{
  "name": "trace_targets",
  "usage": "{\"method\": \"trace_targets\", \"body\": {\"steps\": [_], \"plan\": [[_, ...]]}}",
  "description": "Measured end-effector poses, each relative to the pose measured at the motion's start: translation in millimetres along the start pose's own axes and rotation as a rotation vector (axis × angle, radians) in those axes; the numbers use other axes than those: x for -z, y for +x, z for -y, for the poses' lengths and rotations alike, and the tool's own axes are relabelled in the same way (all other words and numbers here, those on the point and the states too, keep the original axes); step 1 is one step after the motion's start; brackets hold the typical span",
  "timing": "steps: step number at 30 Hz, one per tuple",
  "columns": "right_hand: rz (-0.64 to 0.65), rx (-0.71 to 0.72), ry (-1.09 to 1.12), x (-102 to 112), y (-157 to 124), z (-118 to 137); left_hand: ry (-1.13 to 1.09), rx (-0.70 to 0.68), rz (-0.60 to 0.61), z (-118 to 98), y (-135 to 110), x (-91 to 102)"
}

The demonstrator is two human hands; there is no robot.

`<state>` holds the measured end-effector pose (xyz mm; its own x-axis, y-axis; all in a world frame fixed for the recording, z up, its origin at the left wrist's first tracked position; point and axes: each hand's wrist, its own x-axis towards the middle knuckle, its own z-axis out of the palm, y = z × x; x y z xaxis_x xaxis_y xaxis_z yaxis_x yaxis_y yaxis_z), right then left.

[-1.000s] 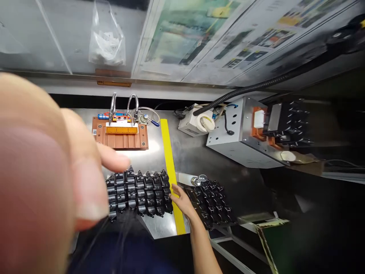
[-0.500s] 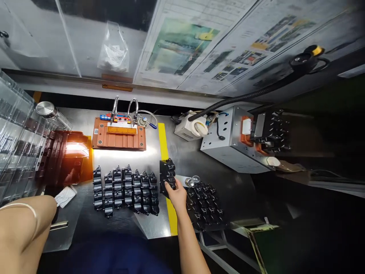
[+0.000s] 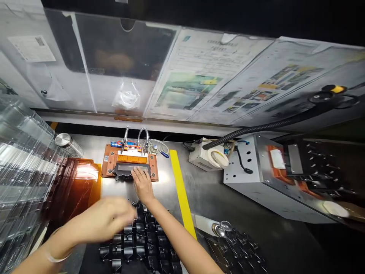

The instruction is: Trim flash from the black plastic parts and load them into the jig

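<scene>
My right hand (image 3: 144, 186) lies on a black ribbed plastic part (image 3: 125, 171), its fingers stretched over the top face; the thumb cannot be made out. That part sits on a copper-brown fixture (image 3: 154, 167), just in front of an orange perforated bar (image 3: 132, 158). My left hand (image 3: 110, 219) hangs in the air nearer to me, palm down. Its fingers look bent but are smeared by motion, and anything in them is hidden. Below both hands stand rows of similar black plastic parts (image 3: 139, 239), partly covered by my forearms.
Right of a yellow tape strip (image 3: 181, 186) are a white device (image 3: 203, 156), a grey metal box (image 3: 248, 179) and more black parts (image 3: 242, 247). A metal flask (image 3: 68, 144), an amber translucent cover (image 3: 85, 179) and stacked clear trays (image 3: 25, 152) stand left.
My right hand has carried a black part from beside the tape strip left and back onto the fixture. My left hand has come in over the rows. The view has tilted upward.
</scene>
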<state>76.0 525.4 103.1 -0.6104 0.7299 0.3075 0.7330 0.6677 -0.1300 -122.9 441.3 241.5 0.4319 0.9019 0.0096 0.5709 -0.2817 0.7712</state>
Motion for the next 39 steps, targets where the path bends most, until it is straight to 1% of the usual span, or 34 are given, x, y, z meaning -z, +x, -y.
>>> {"method": "trace_targets", "body": {"steps": [1, 2, 3, 4, 6, 7, 8, 9, 11, 12, 13, 14, 15, 17, 22, 25, 32, 35, 39], "plan": [[0.001, 0.009, 0.001, -5, 0, -1, 0.093, 0.029, -0.037, 12, 13, -11.2], [0.012, 0.016, 0.012, -7, 1, -4, 0.230, 0.076, -0.106, 26, 27, -24.2], [0.031, 0.025, 0.033, -7, 2, -8, 0.366, 0.110, -0.153, 43, 42, -37.9], [0.059, 0.040, 0.066, -6, 4, -13, 0.477, 0.117, -0.182, 60, 55, -50.9], [0.116, 0.051, 0.148, 2, 13, -29, 0.619, 0.067, -0.209, 93, 76, -71.6], [0.137, 0.024, 0.172, 8, 18, -39, 0.661, 0.033, -0.219, 108, 83, -78.3], [0.150, -0.036, 0.169, 15, 23, -51, 0.687, 0.002, -0.228, 119, 88, -82.6], [0.161, -0.130, 0.128, 23, 29, -63, 0.703, -0.021, -0.235, 129, 91, -85.0], [0.214, -0.372, -0.047, 38, 39, -85, 0.708, -0.042, -0.235, 139, 93, -86.5], [0.277, -0.477, -0.149, 45, 44, -95, 0.703, -0.042, -0.229, 141, 93, -86.6], [0.365, -0.550, -0.242, 52, 48, -104, 0.696, -0.037, -0.222, 141, 92, -86.9], [0.463, -0.591, -0.315, 58, 52, -112, 0.692, -0.028, -0.216, 141, 92, -87.3], [0.554, -0.601, -0.362, 63, 57, -119, 0.692, -0.015, -0.211, 139, 91, -88.0], [0.678, -0.567, -0.398, 71, 65, -131, 0.699, 0.008, -0.200, 136, 92, -89.4], [0.794, -0.423, -0.357, 80, 86, -156, 0.740, 0.031, -0.185, 130, 95, -90.8], [0.814, -0.373, -0.377, 79, 94, -168, 0.736, 0.039, -0.183, 130, 95, -91.0], [0.723, -0.338, -0.408, 70, 101, -190, 0.705, 0.048, -0.175, 128, 93, -89.1], [0.690, -0.356, -0.403, 67, 97, -193, 0.677, 0.049, -0.185, 129, 93, -88.4], [0.658, -0.397, -0.393, 63, 92, -189, 0.661, 0.061, -0.214, 130, 94, -89.5]]}}
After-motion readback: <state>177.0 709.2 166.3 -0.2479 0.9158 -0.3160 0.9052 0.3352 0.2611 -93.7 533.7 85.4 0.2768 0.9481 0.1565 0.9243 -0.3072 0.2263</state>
